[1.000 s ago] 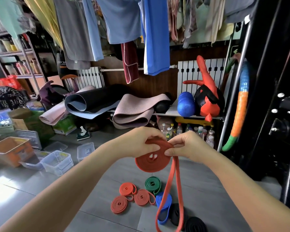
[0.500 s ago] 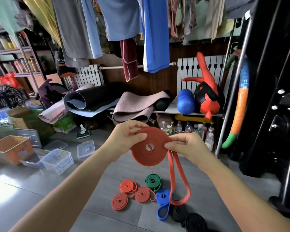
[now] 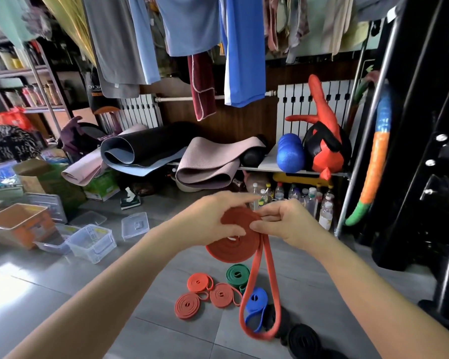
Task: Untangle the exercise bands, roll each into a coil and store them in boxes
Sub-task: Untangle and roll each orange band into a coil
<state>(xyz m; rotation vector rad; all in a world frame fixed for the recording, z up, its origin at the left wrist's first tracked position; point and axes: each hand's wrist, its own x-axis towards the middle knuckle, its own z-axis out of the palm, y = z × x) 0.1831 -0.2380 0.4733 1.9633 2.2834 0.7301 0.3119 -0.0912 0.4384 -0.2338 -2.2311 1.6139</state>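
Both hands hold one red band (image 3: 231,251) in front of the person, above the grey floor (image 3: 161,335). Most of the band is wound into a flat coil. The left hand (image 3: 213,220) grips the coil from the left, with its fingers curled over the top edge and its thumb pressed on the near face. The right hand (image 3: 289,224) is just beside the coil's right edge and pinches the band where it leaves the coil. From that pinch the unwound part hangs down as a long loop (image 3: 274,281), whose lower end is near the floor.

Below the hands, finished coils lie on the floor: three orange coils (image 3: 188,305) close together, a green coil (image 3: 237,274), a blue coil (image 3: 255,303) seen through the hanging loop, and black coils (image 3: 305,340) to the right. Well to the left there is a clear box (image 3: 92,242), a loose lid (image 3: 135,225) near it and an orange bin (image 3: 18,224).
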